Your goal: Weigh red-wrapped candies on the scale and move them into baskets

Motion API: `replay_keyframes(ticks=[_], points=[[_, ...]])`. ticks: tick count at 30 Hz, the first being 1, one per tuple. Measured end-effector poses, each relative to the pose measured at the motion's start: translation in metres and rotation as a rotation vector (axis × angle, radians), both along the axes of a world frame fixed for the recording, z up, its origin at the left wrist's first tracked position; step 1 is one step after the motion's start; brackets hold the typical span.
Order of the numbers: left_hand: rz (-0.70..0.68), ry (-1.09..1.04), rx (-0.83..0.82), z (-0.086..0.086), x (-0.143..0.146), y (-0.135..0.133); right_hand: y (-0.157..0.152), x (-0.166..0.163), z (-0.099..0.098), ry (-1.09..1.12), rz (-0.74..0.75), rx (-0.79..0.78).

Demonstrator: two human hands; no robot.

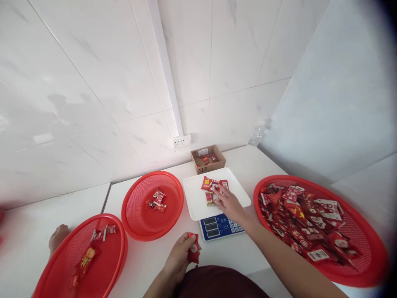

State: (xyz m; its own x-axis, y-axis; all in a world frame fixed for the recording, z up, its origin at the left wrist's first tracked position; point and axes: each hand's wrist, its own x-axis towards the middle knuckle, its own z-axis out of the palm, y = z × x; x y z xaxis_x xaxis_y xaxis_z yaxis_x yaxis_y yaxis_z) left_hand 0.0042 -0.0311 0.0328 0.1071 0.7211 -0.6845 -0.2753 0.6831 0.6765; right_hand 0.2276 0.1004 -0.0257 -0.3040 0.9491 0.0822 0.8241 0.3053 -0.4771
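In the head view, open room on the white table (142, 260) lay between the left hand (180, 255) and the middle basket (170, 188), and a further strip ran beyond the scale (212, 227) towards the wall (248, 45). The weighing tray (194, 203) sat close between the middle basket's rim and the big basket (372, 265), with the cardboard box (214, 166) just behind its far edge. The left basket (110, 256) stood hard by the middle one.

The left hand pinched a red packet (194, 248) between thumb and fingers, near the scale's front left corner. The packet's long axis ran away from the body. The right hand (228, 202) reached over the tray with its fingers loosely apart; whether they gripped anything, I could not tell. Beneath and beside them, a yellow-marked packet (211, 183) lay roughly crosswise, while a gold-and-red packet (210, 198) pointed lengthwise away from the body.

The right hand partly hid the things on the tray, and the right forearm (269, 242) covered some scale keys. No figures could be read on the display. Packets heaped in the big basket overlapped. The left basket was cut off below and partly hid another person's hand (58, 236).
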Motion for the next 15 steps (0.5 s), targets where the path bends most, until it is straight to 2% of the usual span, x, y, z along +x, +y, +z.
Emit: replay_keyframes(ticks=[4,9,12,15], points=[[0.021,-0.051,0.0,0.0,0.0,0.002,-0.032,0.05,-0.015,0.115,-0.282,0.08],[0.002,-0.062,-0.01,0.002,0.004,0.005,-0.077,0.108,-0.042,0.127,-0.483,-0.006],[-0.034,-0.071,0.035,0.003,0.009,0.006,-0.097,0.116,-0.053,0.081,-0.545,-0.126],[-0.076,-0.054,0.06,0.006,0.015,0.006,-0.107,0.109,-0.053,-0.001,-0.553,-0.228]])
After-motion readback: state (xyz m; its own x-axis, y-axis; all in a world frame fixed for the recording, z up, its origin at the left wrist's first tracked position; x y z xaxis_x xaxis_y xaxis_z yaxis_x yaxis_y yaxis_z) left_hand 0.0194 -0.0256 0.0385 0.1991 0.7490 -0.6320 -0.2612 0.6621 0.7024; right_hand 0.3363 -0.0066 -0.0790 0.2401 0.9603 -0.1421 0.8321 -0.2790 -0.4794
